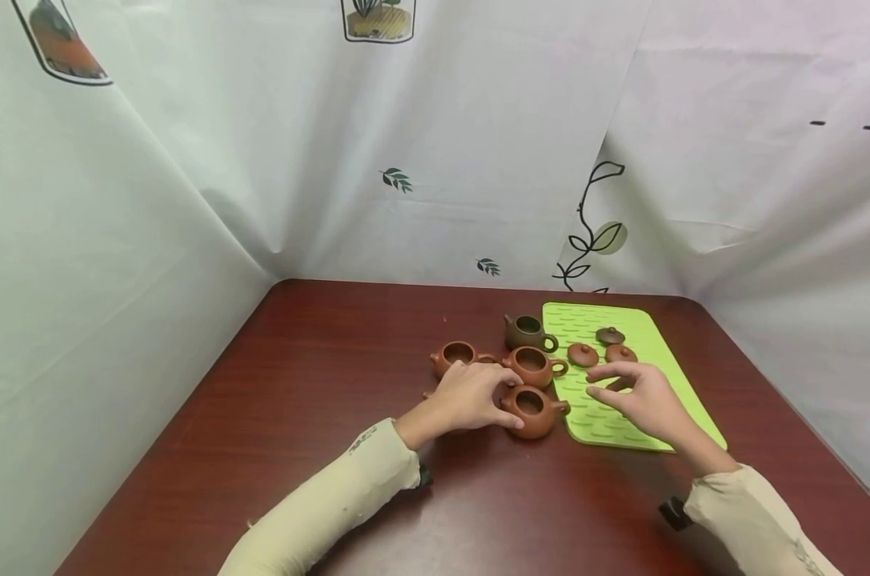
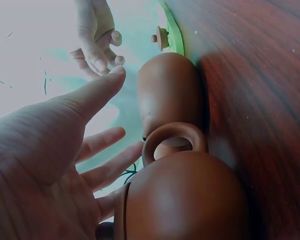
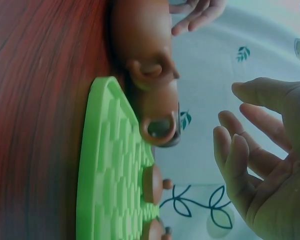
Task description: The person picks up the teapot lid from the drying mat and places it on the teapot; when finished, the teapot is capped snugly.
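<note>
Tabletop (image 1: pixel 334 352) stretches broad left of green mat (image 1: pixel 600 424), narrower strip past mat's right edge. Left of mat, left hand (image 1: pixel 474 396) hides most of one pot (image 2: pixel 185 200) from me; left wrist view cuts it off below. Front teapot (image 1: pixel 539 419) sits just left of mat's near corner: reddish-brown, rounded, mouth uncovered. Left hand spread wide, contact with teapot I cannot tell; right hand (image 1: pixel 647 398) above mat, fingers parted, nothing held.

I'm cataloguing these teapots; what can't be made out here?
Head view: most of the front-left teapot, hidden by the left hand.
Left wrist view: part of the nearest teapot, cut by the bottom edge.
Right wrist view: part of the lower brown lid, cut by the bottom edge.
</note>
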The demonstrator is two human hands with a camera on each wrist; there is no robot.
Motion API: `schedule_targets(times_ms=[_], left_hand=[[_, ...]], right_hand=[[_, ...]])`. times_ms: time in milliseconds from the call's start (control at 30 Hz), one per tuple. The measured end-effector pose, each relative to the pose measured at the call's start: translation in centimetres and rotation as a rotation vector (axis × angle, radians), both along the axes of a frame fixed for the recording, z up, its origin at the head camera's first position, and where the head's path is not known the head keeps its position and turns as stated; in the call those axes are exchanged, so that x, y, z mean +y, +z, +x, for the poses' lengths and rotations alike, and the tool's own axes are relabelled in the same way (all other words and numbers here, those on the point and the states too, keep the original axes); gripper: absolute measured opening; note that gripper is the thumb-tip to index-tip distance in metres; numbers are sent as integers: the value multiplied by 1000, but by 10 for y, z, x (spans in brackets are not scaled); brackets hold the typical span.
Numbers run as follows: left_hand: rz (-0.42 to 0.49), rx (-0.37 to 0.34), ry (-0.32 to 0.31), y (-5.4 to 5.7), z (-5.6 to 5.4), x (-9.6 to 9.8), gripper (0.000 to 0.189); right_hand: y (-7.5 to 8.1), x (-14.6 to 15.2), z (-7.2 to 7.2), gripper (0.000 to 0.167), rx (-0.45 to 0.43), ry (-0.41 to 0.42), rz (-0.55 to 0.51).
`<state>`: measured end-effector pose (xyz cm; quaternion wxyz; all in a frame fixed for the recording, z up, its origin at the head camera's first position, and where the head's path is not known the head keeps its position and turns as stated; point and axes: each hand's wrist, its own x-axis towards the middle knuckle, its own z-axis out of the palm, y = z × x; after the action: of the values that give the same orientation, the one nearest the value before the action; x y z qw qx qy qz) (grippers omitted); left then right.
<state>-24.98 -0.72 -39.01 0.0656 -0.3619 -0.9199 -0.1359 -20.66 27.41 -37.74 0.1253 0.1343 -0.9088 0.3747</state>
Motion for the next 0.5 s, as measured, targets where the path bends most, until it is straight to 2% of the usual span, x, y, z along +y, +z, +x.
schedule_targets(times_ms=[267, 500], left_hand=[[-14, -9, 9, -1, -2, 6, 54], [-27, -16, 26, -2, -3, 9, 50]], right_hand=[[-2, 16, 5, 26, -22, -63, 30], [-5, 33, 11, 32, -132, -71, 0]])
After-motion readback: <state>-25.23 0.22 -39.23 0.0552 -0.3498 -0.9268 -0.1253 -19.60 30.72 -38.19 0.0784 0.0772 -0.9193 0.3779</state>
